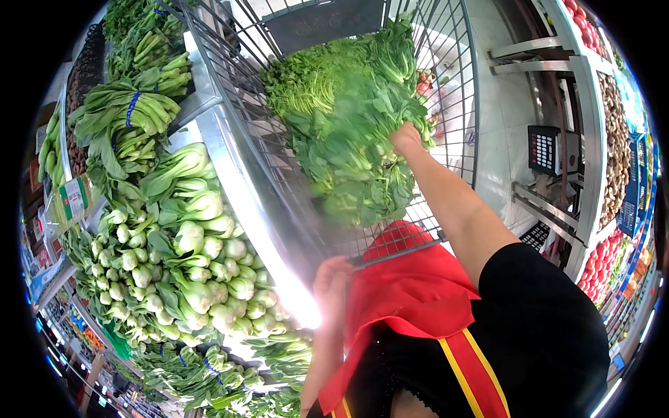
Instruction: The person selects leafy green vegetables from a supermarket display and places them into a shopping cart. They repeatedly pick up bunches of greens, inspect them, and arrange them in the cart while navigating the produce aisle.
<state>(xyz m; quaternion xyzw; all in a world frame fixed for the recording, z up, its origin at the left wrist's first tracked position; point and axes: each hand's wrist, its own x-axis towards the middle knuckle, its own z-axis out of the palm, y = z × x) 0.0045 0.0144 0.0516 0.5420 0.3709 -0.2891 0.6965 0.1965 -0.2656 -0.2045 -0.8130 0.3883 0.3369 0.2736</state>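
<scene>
My right hand (406, 139) reaches into a wire shopping cart (474, 104) and grips the stem end of a bunch of leafy greens (360, 120), whose leaves are blurred. More loose greens (308, 83) fill the cart beyond and beneath it. My left hand (334, 271) is at the near left corner of the cart's rim, its fingers bent; glare makes it unclear whether it holds the rim. A red cloth apron (407, 282) hangs in front of me against the cart. To the left, bok choy (209, 251) lies heaped on a display.
The metal edge of the display (235, 172) runs close along the cart's left side. Bundled greens with blue ties (130, 109) lie at its far part. On the right stands a metal rack (588, 146) with mushrooms (612, 151), red produce (601, 264) and a scale with a keypad (544, 149).
</scene>
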